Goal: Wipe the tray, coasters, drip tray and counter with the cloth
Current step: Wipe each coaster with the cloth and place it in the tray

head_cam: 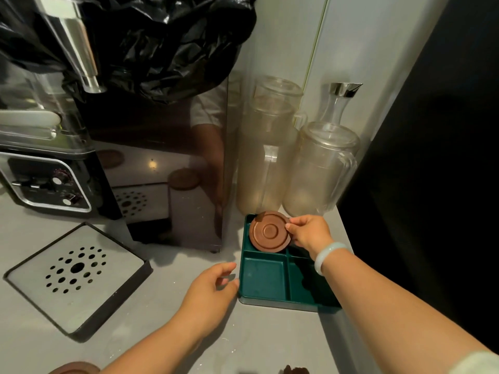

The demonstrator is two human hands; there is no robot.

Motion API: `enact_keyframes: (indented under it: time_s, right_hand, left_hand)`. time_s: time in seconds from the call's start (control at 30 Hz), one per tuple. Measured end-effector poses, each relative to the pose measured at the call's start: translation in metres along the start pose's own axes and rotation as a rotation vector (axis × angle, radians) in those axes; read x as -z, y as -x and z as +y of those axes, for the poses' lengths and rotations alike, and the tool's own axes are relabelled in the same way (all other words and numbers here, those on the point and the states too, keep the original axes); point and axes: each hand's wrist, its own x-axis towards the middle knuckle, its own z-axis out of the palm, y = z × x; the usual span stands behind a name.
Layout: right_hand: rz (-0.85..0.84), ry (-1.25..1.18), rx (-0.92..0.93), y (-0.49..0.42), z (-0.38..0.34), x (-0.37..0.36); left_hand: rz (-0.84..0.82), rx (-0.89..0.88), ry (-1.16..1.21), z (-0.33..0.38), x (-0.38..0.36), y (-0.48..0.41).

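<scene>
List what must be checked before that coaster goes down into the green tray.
1. Grip on the coaster: ok. The right hand pinches its right rim with the fingers.
2. Tray steadied: cannot tell. The left hand sits at the left rim of the green tray; contact is unclear.
3. Compartment under the coaster free: cannot tell. The coaster hides it.
4. Clearance from the glass pitchers behind the tray: ok. The coaster is apart from them.
5. A cloth within reach: not ok. None is in view.
6. The drip tray out on the counter for wiping: ok.
</scene>
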Motion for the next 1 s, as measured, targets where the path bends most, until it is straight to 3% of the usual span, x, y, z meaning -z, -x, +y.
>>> enact_keyframes:
  time_s: [0.4,1.0]
  right_hand:
    - [-0.115,-0.005,0.125,0.003,0.014,-0.004]
    - [-0.186,0.132,0.135,0.021,0.017,-0.004]
  left_hand:
    - [-0.068,-0.158,-0.188,-0.007,-0.018,-0.013]
    - [-0.046,-0.159,-0.278,-0.014,-0.009,-0.006]
